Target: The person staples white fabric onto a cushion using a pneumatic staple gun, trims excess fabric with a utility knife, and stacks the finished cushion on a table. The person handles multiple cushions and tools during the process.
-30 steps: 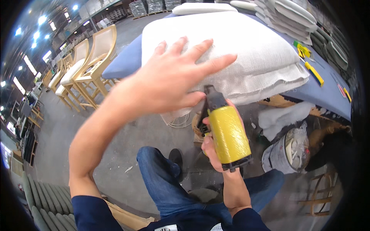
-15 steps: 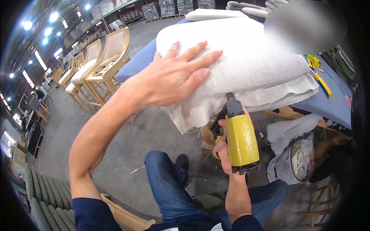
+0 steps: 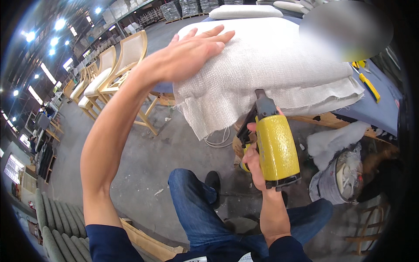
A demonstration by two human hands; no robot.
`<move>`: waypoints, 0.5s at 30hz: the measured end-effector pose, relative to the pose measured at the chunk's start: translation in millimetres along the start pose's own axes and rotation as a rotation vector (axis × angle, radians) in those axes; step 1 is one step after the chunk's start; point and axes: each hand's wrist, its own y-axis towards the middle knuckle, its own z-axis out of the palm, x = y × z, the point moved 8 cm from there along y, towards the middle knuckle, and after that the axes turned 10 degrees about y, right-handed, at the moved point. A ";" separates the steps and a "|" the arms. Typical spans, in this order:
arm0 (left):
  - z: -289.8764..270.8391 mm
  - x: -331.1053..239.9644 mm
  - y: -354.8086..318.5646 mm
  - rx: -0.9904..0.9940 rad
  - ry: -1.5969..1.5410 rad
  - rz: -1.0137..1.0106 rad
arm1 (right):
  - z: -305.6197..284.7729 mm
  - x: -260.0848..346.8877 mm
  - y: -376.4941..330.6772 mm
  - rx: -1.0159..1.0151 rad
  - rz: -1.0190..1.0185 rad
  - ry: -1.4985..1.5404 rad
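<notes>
1. Now, the white fabric-covered cushion (image 3: 270,56) lies flat on a blue-topped workbench (image 3: 386,105), its upper right part blurred from sight.
2. At the cushion's left part, the left hand (image 3: 187,52) lies palm down on the cloth, its fingers stretched out and somewhat parted, pinching nothing.
3. Just in front of the cushion, the right hand (image 3: 255,166) is wrapped around the handle of a yellow-and-black staple gun (image 3: 279,146), the fingers curled firmly; the tool's body covers part of the grip.
4. The gun's black nose points away from the person, toward the cushion's front edge; whether it presses on the cloth or stops just short, I cannot tell.
5. From the cushion's front left corner hangs a loose fabric flap (image 3: 203,115) with a ragged edge, and below it a pale cord (image 3: 218,143) lies looped.
6. To the right of the cushion, a yellow-handled tool (image 3: 371,88) rests on the workbench.
7. Below the cushion's right end, a wad of white stuffing (image 3: 334,142) sits beside a bucket (image 3: 325,185) holding pale scraps and clear plastic.
8. Left of the cushion, well apart, wooden chairs (image 3: 133,48) stand in a row; behind it lies a flat white pad (image 3: 244,12).
</notes>
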 end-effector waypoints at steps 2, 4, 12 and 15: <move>9.6 -5.7 -5.2 0.048 -0.026 -0.029 | 11.1 21.3 2.8 0.017 -0.193 -0.412; 16.2 -20.3 -12.5 0.066 -0.026 -0.027 | 3.4 11.6 -4.8 -0.003 -0.187 -0.436; 16.9 -62.8 -46.1 -0.135 0.196 0.089 | 0.6 3.6 -14.3 -0.047 -0.126 -0.374; 16.5 -74.3 -51.9 -0.229 0.298 0.142 | -1.7 2.0 -15.6 -0.056 -0.116 -0.381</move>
